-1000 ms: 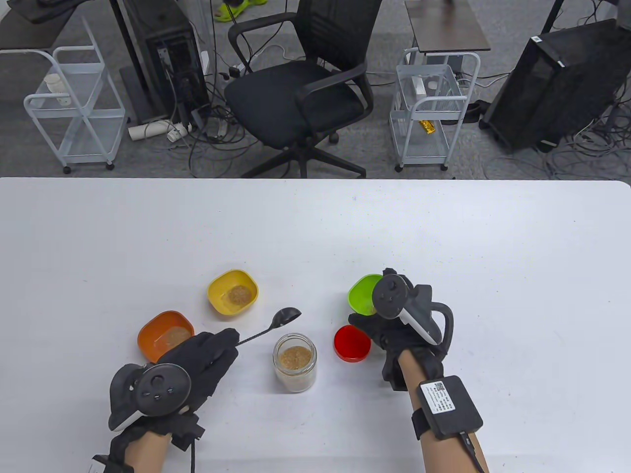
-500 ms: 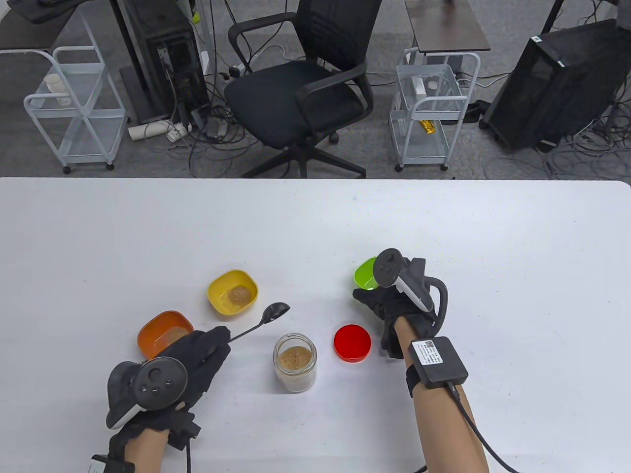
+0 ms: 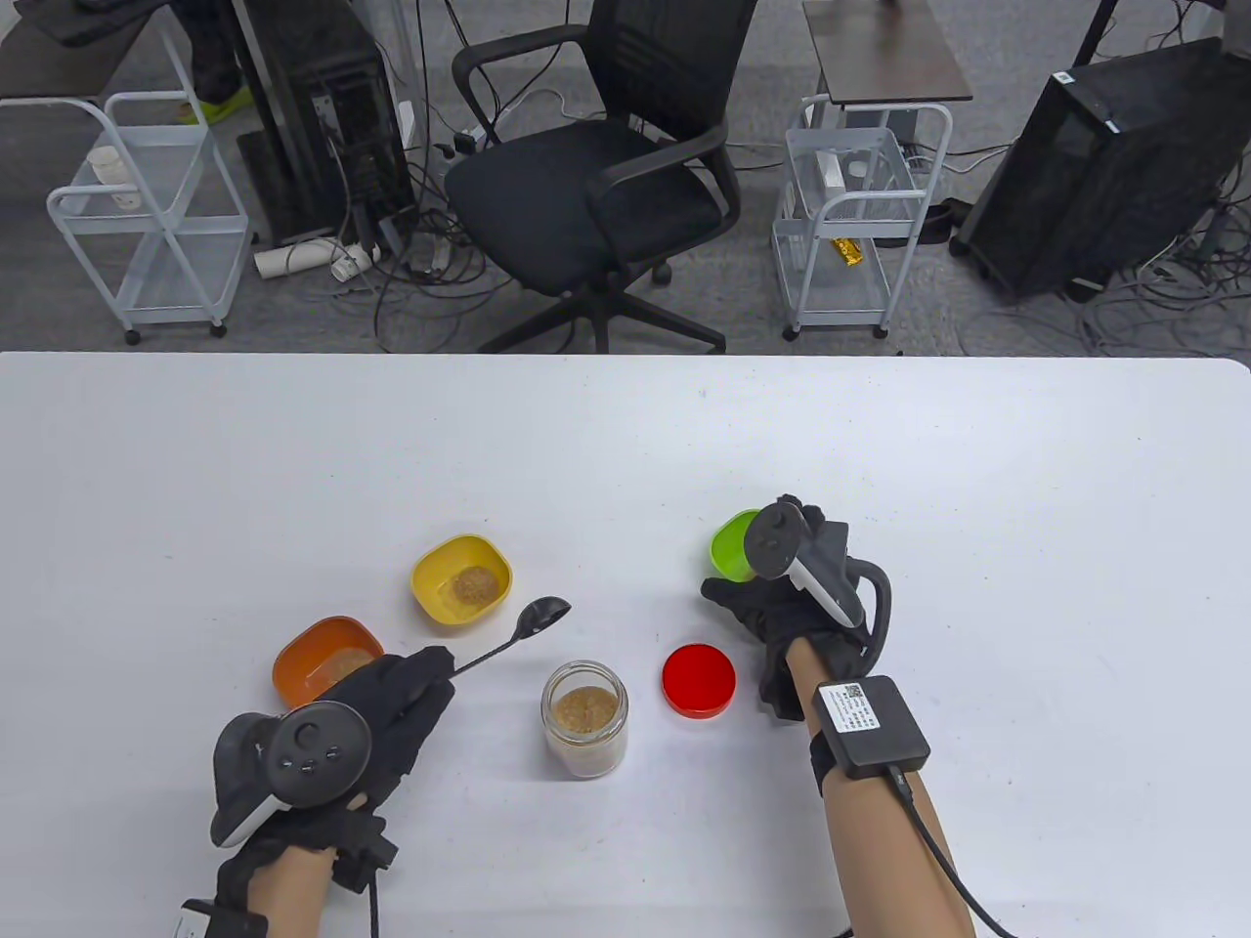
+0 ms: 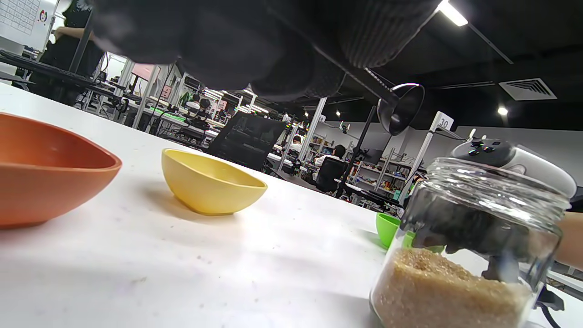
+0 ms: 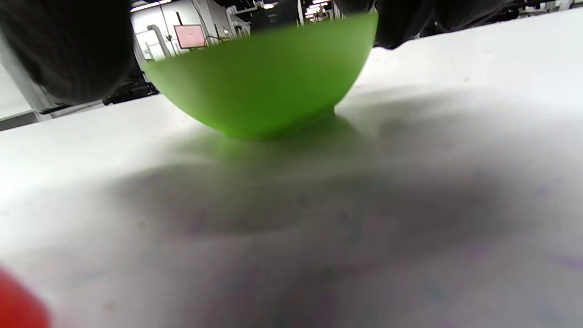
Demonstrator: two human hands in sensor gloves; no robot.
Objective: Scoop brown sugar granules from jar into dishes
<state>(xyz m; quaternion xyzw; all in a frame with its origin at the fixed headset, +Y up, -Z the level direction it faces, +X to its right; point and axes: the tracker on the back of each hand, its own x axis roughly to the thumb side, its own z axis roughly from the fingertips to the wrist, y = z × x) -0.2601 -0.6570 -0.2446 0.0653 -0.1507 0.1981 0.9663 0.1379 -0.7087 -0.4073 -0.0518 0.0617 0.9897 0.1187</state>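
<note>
Table view: at the left, an orange dish (image 3: pixel 327 664) with a little brown sugar is partly covered by the left hand (image 3: pixel 391 708), whose fingers are pinched on the handle of a dark spoon (image 3: pixel 518 635). The spoon's bowl is held in the air, between the yellow dish (image 3: pixel 461 578), which holds a mound of sugar, and the open glass jar (image 3: pixel 584 718). The jar is seen upright and partly filled with brown sugar granules. Just to its right a red lid (image 3: pixel 698 680) lies flat on the white table (image 3: pixel 625 449). Farther right, the green dish (image 3: pixel 731 543) is gripped at its rim by the curled fingers of the right hand (image 3: pixel 782 611); in the right wrist view it is seen resting on the table.
</note>
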